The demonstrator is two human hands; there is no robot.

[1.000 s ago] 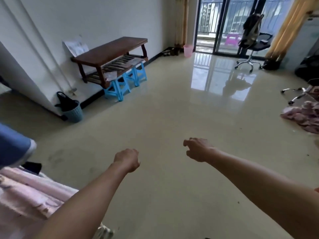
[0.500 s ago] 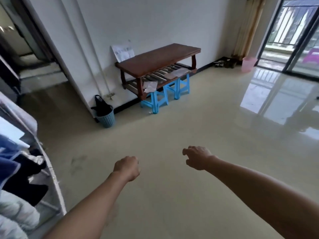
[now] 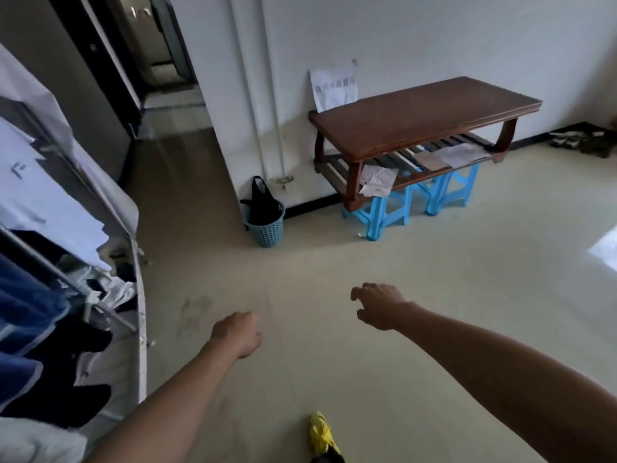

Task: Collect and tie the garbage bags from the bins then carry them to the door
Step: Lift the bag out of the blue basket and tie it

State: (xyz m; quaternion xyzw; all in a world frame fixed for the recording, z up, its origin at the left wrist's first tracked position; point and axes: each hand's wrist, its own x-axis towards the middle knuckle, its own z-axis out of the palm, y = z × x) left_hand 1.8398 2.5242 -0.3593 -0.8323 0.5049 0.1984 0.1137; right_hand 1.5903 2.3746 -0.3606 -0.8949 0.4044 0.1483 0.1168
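A small blue basket bin (image 3: 266, 230) stands on the floor against the white wall corner. A black garbage bag (image 3: 262, 202) lines it, its handles sticking up above the rim. My left hand (image 3: 237, 333) is held out over the floor in front of me, fingers curled under and holding nothing. My right hand (image 3: 377, 305) is stretched out to the right of it, fingers loosely curled and empty. Both hands are well short of the bin, which lies ahead and slightly left.
A brown wooden bench (image 3: 417, 120) stands along the wall with two blue stools (image 3: 387, 212) under it. A clothes rack (image 3: 60, 262) with hanging garments fills the left side. A dark hallway (image 3: 160, 71) opens at the back left. A yellow slipper (image 3: 321, 436) shows at the bottom.
The view has swung left and moved closer; the bin and bench now sit nearer the middle, and the balcony doors are out of view. My hands keep their pose, both empty.
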